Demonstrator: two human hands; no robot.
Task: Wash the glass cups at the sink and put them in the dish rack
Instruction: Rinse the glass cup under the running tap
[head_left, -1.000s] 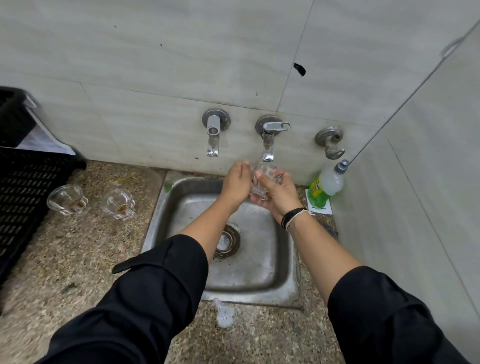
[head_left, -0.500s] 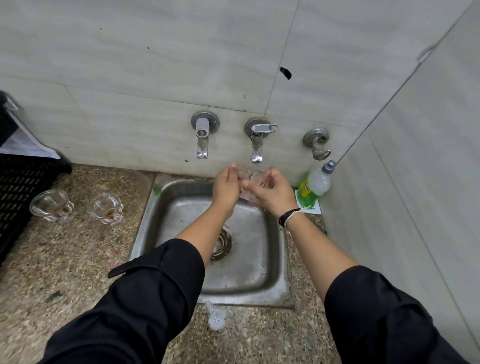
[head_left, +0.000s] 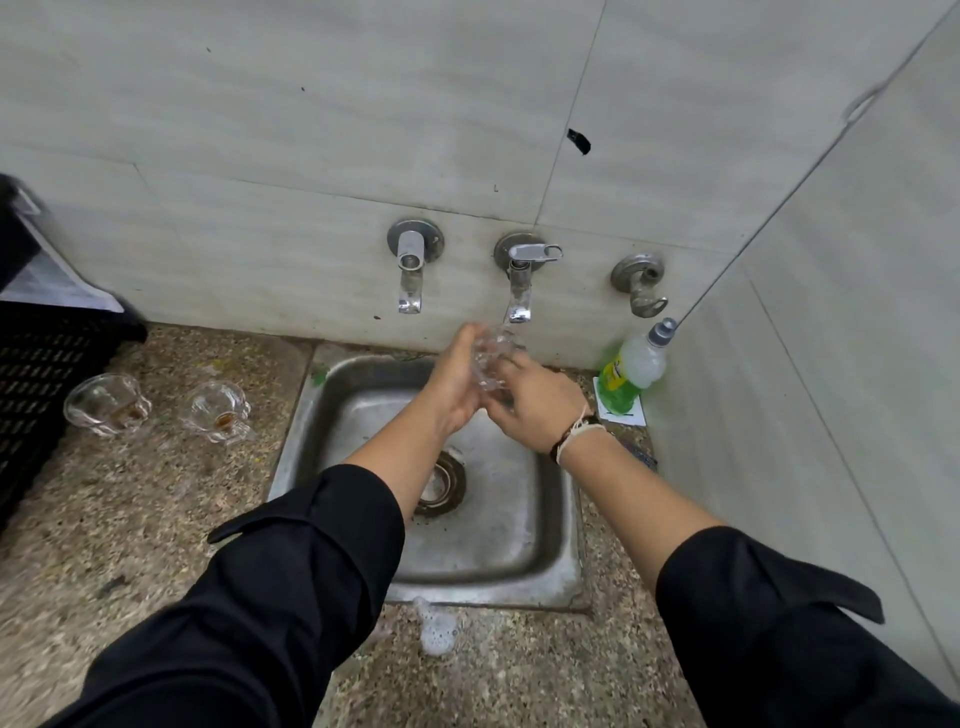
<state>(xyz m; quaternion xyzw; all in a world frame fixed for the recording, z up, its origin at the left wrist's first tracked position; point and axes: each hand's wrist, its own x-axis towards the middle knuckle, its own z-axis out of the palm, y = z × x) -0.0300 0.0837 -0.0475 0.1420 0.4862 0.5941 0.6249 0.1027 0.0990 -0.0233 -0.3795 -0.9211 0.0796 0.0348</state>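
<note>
Two hands, left hand (head_left: 453, 382) and right hand (head_left: 537, 402), fingers curled round one clear glass cup (head_left: 491, 358) under the middle tap (head_left: 519, 291), over a square steel sink (head_left: 550, 566). Two more glass cups (head_left: 106, 402) (head_left: 218, 410) on speckled stone counter (head_left: 130, 519), beside one black perforated dish rack (head_left: 36, 374).

glass cup (head_left: 491, 364) blurred, dish rack (head_left: 36, 395) edge-cropped

The sink (head_left: 540, 566) is dull grey metal with scratches and stains. The taps (head_left: 517, 280) are shiny metal. The desk (head_left: 130, 499) is rough speckled stone. The wall (head_left: 311, 130) has smooth, pale tiles. The cup (head_left: 491, 358) in the hands is clear, shiny glass, like the two cups (head_left: 106, 405) on the left. The soap bottle (head_left: 631, 374) is see-through plastic. The sleeves (head_left: 270, 597) are soft black cloth. The rack (head_left: 36, 374) is black plastic with little holes.
</note>
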